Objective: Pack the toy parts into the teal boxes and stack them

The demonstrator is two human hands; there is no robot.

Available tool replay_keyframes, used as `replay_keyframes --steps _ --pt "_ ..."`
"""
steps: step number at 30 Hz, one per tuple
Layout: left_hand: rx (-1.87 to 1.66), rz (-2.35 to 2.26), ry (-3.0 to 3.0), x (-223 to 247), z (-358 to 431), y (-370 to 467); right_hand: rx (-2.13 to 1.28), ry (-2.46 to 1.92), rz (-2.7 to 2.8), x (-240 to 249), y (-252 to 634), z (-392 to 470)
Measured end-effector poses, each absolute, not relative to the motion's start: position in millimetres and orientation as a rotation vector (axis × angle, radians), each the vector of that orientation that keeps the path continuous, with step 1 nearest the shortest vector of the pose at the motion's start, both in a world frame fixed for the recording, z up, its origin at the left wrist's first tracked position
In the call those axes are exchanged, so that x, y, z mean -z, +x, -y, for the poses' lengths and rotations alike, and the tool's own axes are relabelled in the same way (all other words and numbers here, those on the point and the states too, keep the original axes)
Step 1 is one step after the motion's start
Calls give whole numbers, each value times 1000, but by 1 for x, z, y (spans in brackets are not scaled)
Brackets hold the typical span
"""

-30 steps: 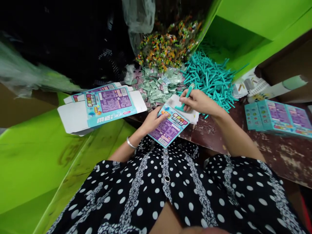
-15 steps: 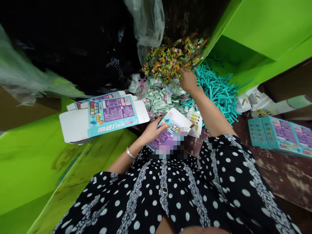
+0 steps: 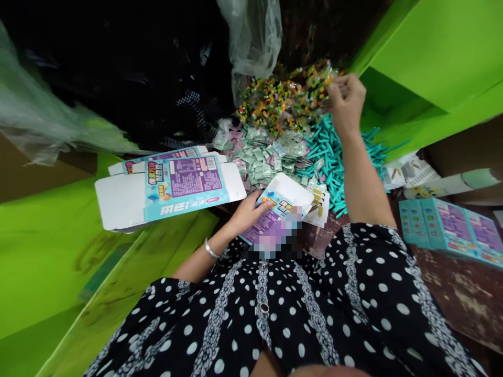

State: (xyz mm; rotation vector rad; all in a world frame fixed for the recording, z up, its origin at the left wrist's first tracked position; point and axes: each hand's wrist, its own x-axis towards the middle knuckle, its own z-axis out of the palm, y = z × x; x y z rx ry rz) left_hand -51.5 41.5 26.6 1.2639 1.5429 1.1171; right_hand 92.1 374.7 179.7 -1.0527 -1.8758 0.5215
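My left hand (image 3: pixel 248 212), with a silver bangle at the wrist, holds a blue and purple carton (image 3: pixel 271 209) with a white open flap, close to my body. Part of the carton is blurred out. Up at the right, my right hand (image 3: pixel 348 97) has its fingers pinched at the edge of a pile of small clear packets (image 3: pixel 275 102) with orange, green and yellow pieces. A clear packet seems to be between its fingertips. Below that hand lies a heap of turquoise sticks (image 3: pixel 328 157). Green and pink sachets (image 3: pixel 261 157) are piled beyond the carton.
Flattened cartons (image 3: pixel 188 180) lie at the left on a green surface. Printed sheets (image 3: pixel 317 207) sit right of the held carton. Closed blue and purple boxes (image 3: pixel 451 225) stand at the right on a worn brown table (image 3: pixel 459 283). Clear plastic (image 3: pixel 255 39) hangs at the top.
My right hand has moved right and up from the middle of the colourful packets to their right edge. My left hand still holds the carton in nearly the same place.
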Motion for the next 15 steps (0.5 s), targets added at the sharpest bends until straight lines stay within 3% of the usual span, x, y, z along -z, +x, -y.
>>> replay_keyframes --steps 4,15 --pt "-1223 -1545 1214 -29 -43 -47 -1001 -985 1650 -205 143 -316" --pt "-1288 -1503 1312 -53 -31 -19 -1214 -1124 2276 -177 188 -177"
